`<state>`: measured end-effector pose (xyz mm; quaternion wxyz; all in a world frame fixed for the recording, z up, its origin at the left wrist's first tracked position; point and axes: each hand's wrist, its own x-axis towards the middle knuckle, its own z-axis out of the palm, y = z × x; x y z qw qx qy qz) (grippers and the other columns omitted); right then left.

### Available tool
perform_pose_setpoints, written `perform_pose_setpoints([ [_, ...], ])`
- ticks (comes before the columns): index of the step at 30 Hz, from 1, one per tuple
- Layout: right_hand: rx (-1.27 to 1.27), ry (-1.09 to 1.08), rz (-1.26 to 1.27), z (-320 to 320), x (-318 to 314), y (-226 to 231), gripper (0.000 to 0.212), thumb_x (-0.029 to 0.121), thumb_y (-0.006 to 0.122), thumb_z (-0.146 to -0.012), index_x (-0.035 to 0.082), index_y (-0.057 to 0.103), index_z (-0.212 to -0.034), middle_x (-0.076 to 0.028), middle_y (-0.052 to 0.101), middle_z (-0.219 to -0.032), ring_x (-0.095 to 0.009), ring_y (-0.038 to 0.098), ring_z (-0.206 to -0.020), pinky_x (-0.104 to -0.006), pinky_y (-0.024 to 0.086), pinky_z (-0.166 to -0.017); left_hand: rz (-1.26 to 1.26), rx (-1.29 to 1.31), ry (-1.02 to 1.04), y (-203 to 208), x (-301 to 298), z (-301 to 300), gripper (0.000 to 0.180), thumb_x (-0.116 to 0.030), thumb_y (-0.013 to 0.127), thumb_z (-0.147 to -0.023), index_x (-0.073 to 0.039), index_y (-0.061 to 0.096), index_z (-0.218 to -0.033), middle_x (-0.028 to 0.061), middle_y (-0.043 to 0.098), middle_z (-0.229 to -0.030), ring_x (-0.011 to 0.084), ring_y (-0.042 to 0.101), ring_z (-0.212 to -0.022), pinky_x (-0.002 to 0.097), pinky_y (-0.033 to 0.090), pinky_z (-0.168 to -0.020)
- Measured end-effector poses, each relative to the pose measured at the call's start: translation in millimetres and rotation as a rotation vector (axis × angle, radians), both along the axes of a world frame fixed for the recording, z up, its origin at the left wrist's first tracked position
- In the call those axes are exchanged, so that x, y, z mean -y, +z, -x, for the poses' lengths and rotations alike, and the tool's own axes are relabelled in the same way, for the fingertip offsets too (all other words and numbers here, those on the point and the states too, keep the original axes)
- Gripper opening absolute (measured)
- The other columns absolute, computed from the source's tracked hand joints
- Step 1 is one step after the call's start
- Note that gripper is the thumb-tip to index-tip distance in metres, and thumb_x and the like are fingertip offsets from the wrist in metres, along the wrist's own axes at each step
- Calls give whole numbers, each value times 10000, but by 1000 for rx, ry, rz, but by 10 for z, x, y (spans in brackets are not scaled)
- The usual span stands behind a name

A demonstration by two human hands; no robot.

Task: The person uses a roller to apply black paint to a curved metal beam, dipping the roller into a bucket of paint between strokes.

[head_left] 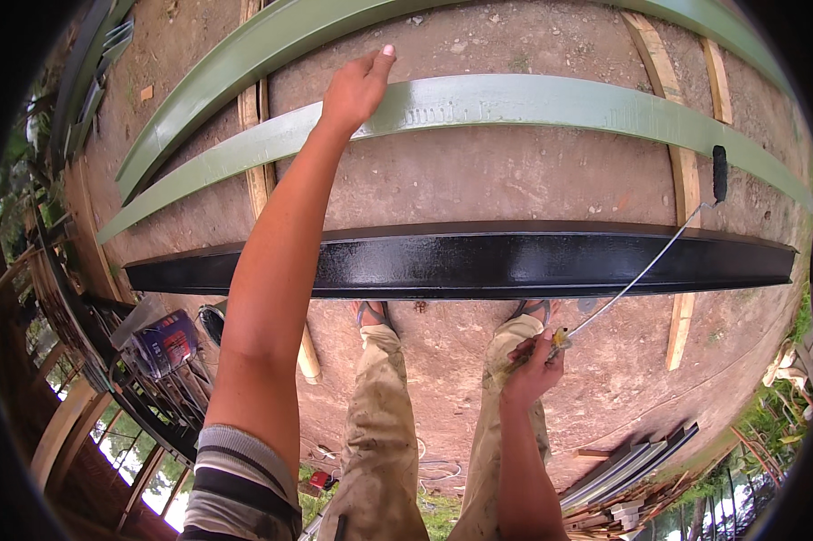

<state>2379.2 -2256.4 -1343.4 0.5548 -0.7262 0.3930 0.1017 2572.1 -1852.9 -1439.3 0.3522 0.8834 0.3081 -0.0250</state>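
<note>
My left hand [360,88] is stretched forward over a long pale green metal beam [515,99]. Its fingers look curled over the beam's far edge, though their tips are hidden. Closed in my right hand [533,365] is the handle of a paint roller [636,275], held low in front of my right leg. The roller's long wire reaches out to the right, and its dark, paint-covered sleeve [719,173] stands over the right part of the green beam. Between my feet and the green beam lies a glossy black metal beam [461,260], its surface wet-looking.
Wooden battens [680,180] lie crosswise under the beams. Another green beam [244,68] lies farther off. To my left are a paint can [165,344] and dark metal pieces. Behind me on the right is a stack of metal profiles [632,469]. The ground is bare earth.
</note>
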Motion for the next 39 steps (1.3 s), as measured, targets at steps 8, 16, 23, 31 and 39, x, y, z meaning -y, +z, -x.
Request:
perform_pose_setpoints([
  [8,-2,-63,5,-122,147,8,337,318,613,-1042,32,554,-872,-26,533,-620,-113,498,-518,-262,394,-486,-34,-693,-285,126,243,-461,1062,-841,178,-942,26,657,-1329,254,601,-1407,410,526,-1366,498,387,-1142],
  [16,-27,-115,-49,-215,165,51,328,307,609,-1043,36,544,-868,-25,527,-620,-112,492,-525,-272,397,-503,5,-660,-240,-75,92,-493,1028,-812,198,-962,29,615,-1380,278,547,-1460,425,449,-1432,484,334,-1188],
  [23,10,-13,7,-274,257,67,348,333,597,-1046,37,545,-872,-27,530,-633,-111,495,-526,-271,403,-502,203,-300,-91,101,88,-392,925,-723,248,-1019,64,688,-1225,243,659,-1310,370,624,-1213,447,436,-1102],
  [31,74,128,67,-177,250,55,294,258,576,-1062,24,549,-886,-30,545,-663,-105,511,-548,-256,431,-515,1355,722,859,715,790,986,747,-572,304,-1084,50,426,-1479,270,546,-1435,391,531,-1345,495,440,-1148],
  [39,117,599,94,137,139,108,177,148,655,-1006,-12,600,-954,-46,617,-686,-115,577,-599,-285,463,-575,853,-77,968,784,1766,3658,609,-508,431,-1078,-29,544,-1435,204,590,-1416,344,545,-1343,469,456,-1095],
])
